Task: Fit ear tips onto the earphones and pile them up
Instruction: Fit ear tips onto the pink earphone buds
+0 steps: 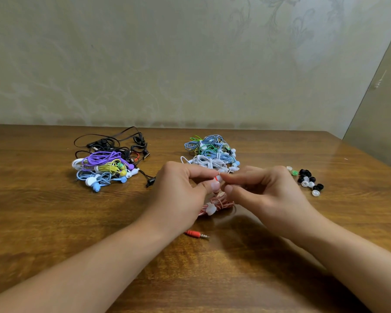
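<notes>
My left hand (181, 190) and my right hand (264, 190) meet at the table's middle, fingertips pinched together on a small red-and-white earbud (217, 178). I cannot tell whether an ear tip is between the fingers. Below the hands lies the bundled red-and-white earphone cable (215, 205), and its red jack plug (195, 234) rests nearer to me. A pile of earphones (108, 164) in purple, yellow, blue, white and black lies at the left. Another pile (212, 154) of blue, white and green earphones sits just behind my hands. Loose ear tips (307, 179), black, white and green, lie at the right.
The wooden table (54, 222) runs back to a pale patterned wall. Its right edge (370, 152) slants close past the ear tips. Bare wood shows at the front left and front right of my forearms.
</notes>
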